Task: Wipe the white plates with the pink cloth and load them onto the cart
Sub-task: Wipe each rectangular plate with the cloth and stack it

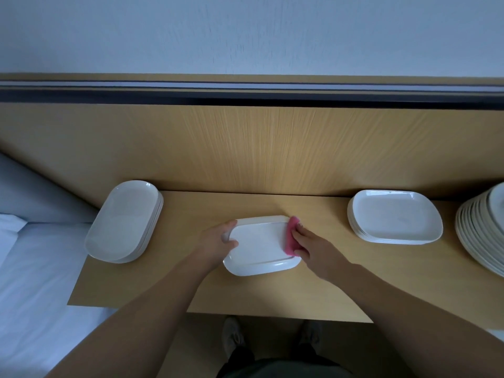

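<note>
A white rectangular plate [259, 245] lies flat in the middle of the wooden table [272, 290]. My left hand [218, 238] grips its left edge, thumb over the rim. My right hand [313, 246] presses the pink cloth [291, 236] against the plate's right side, fingers laid over the cloth. A stack of white oval plates [124, 221] sits at the table's left end. A stack of white rectangular plates [395, 216] stands to the right.
A tall stack of round cream plates [480, 236] is at the far right edge. A wooden panel [259, 148] rises behind the table. White bedding [35, 268] lies to the left. My feet show below the table's front edge.
</note>
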Motion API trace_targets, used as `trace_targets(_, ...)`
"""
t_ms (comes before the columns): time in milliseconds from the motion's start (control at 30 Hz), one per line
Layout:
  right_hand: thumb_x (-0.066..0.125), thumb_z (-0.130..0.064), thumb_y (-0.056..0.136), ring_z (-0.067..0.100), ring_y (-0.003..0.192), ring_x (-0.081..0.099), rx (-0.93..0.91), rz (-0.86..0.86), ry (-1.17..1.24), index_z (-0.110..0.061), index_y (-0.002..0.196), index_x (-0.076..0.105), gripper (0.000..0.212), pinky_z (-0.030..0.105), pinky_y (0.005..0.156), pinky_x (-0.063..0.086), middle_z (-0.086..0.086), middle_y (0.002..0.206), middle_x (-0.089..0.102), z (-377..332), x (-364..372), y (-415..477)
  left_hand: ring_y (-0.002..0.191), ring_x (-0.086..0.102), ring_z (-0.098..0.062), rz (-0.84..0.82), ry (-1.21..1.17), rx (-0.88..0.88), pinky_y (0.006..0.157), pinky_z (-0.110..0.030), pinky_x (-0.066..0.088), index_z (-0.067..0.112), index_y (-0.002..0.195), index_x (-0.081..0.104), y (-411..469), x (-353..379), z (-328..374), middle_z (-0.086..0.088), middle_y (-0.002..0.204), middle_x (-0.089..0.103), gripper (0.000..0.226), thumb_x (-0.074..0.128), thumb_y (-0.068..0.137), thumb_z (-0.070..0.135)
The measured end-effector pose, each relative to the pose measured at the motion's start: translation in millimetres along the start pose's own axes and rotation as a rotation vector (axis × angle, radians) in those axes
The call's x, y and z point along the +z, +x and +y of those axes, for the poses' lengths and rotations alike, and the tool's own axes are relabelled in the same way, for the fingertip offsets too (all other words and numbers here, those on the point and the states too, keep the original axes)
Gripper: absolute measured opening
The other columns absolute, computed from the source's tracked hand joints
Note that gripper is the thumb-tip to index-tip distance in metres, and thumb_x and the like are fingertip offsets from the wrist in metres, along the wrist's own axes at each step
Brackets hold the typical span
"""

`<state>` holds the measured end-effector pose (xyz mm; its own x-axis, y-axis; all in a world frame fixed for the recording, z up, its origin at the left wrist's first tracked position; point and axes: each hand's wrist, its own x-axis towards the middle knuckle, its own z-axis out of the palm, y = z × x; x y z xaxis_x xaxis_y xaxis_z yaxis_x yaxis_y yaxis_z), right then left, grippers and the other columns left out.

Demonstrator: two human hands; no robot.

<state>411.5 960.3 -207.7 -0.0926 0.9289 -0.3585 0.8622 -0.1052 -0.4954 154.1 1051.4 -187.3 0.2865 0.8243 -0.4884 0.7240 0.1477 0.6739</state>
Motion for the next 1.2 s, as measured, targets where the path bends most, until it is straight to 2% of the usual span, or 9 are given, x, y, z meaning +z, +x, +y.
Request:
trace_targets(167,0.046,-0.018,0.101,0.017,0.147,0.018,-0.099,0.075,-0.09,-0.012,0.15,0.029,0.051,0.014,0.11,0.011,0.005,0.16,0.013,-3.7,10.3,-5.7,0.131,0.043,-0.016,0.011,0.024,0.0,0.11,-0.031,0.035,0.021,0.142,0.046,2.1,-2.5,-1.1,0.003,0.144,0.046,0.056,0.062,0.089,0.015)
trace_targets(233,0.053,-0.012,0.096,0.026,0.142,0.033,-0.172,0.149,-0.108,-0.007,0.142,0.044,0.048,0.027,0.113,0.025,0.012,0.154,0.031,-3.7,16.4,-7.0,0.13,0.044,-0.016,0.016,-0.013,-0.008,0.109,-0.03,0.036,0.02,0.141,0.048,2.5,-1.9,-4.8,0.002,0.145,0.046,0.055,0.064,0.088,0.014)
trace_targets(333,0.056,-0.012,0.094,0.029,0.141,0.033,-0.189,0.13,-0.091,-0.008,0.141,0.046,0.048,0.033,0.111,0.021,0.012,0.151,0.037,-1.7,24.1,-10.1,0.128,0.046,-0.018,0.015,-0.053,-0.026,0.108,-0.031,0.037,0.021,0.142,0.046,3.9,-1.0,-7.6,0.0,0.142,0.048,0.057,0.064,0.088,0.013)
trace_targets(500,0.071,-0.013,0.077,0.032,0.119,0.059,-0.275,0.167,-0.192,-0.009,0.121,0.065,0.045,0.049,0.09,0.053,0.01,0.127,0.063,-7.8,27.2,-9.7,0.121,0.05,-0.016,0.026,-0.082,-0.032,0.099,-0.023,0.039,0.02,0.143,0.045,4.1,0.9,-8.9,-0.002,0.14,0.05,0.057,0.063,0.089,0.012)
trace_targets(700,0.094,-0.015,0.05,0.021,0.104,0.068,-0.444,0.206,-0.395,-0.019,0.102,0.076,0.056,0.028,0.097,0.032,-0.001,0.11,0.071,-41.2,35.0,-6.7,0.121,0.052,-0.017,0.037,-0.119,-0.045,0.097,-0.026,0.042,0.021,0.144,0.043,1.0,8.3,-8.7,-0.002,0.141,0.05,0.06,0.064,0.088,0.015)
trace_targets(833,0.086,-0.005,0.066,0.028,0.117,0.061,-0.42,0.123,-0.378,-0.015,0.118,0.069,0.055,0.043,0.099,0.042,0.006,0.126,0.065,-25.9,27.3,-0.4,0.118,0.055,-0.017,0.027,-0.075,0.005,0.099,-0.029,0.045,0.022,0.142,0.046,-1.0,2.6,-10.5,0.0,0.135,0.055,0.052,0.059,0.092,0.02)
trace_targets(933,0.052,-0.006,0.097,0.026,0.144,0.027,-0.368,0.021,-0.362,-0.017,0.143,0.046,0.048,0.034,0.116,0.011,0.002,0.153,0.036,-25.0,17.5,2.1,0.097,0.059,-0.015,0.002,-0.099,-0.011,0.087,-0.033,0.054,0.022,0.142,0.046,-0.2,-0.9,-10.9,-0.002,0.12,0.06,0.05,0.058,0.093,0.017)
trace_targets(1000,0.04,-0.008,0.101,0.023,0.148,0.014,-0.339,-0.019,-0.366,-0.02,0.148,0.037,0.049,0.033,0.118,0.006,-0.002,0.159,0.024,-27.9,15.6,7.0,0.085,0.059,-0.013,-0.027,-0.114,-0.015,0.075,-0.028,0.055,0.022,0.143,0.045,-1.6,-1.7,-12.2,0.0,0.107,0.06,0.053,0.059,0.092,0.015)
trace_targets(1200,0.044,-0.008,0.1,0.029,0.146,0.023,-0.383,0.073,-0.27,-0.015,0.144,0.045,0.044,0.029,0.113,0.001,0.004,0.154,0.035,-38.7,27.6,-0.9,0.077,0.059,-0.015,-0.04,-0.212,-0.047,0.062,-0.022,0.053,0.017,0.142,0.046,-7.0,-2.4,-17.6,-0.01,0.105,0.062,0.055,0.062,0.089,0.008)
